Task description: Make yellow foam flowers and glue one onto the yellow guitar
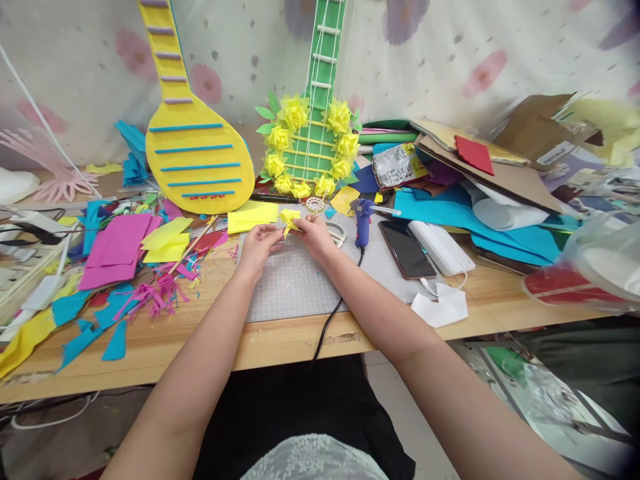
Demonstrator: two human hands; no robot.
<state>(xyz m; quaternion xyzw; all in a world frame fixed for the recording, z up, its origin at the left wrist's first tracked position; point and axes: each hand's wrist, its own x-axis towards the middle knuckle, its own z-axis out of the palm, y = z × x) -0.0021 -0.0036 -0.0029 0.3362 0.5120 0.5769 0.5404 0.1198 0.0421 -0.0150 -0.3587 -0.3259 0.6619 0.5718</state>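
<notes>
A small yellow paper flower (289, 217) is held above the grey cutting mat (295, 280). My right hand (315, 235) pinches it between thumb and fingers. Curled close on the other side, my left hand (261, 250) has its fingertips at the flower's lower tail. Folded yellow paper (253, 217) lies just behind my left hand. A roll of tape (337, 233) sits partly hidden beside my right hand. Behind stands a green paper guitar (310, 150) ringed with yellow paper flowers (341, 117). To its right, a blue glue gun (363, 223) rests on the mat.
A yellow paper instrument (200, 157) leans at the back left. Magenta paper (117, 250) and scraps cover the table's left. A phone (407, 248), white power bank (440, 247) and blue sheets (515, 233) lie right. The glue gun's black cord (333, 313) crosses the front edge.
</notes>
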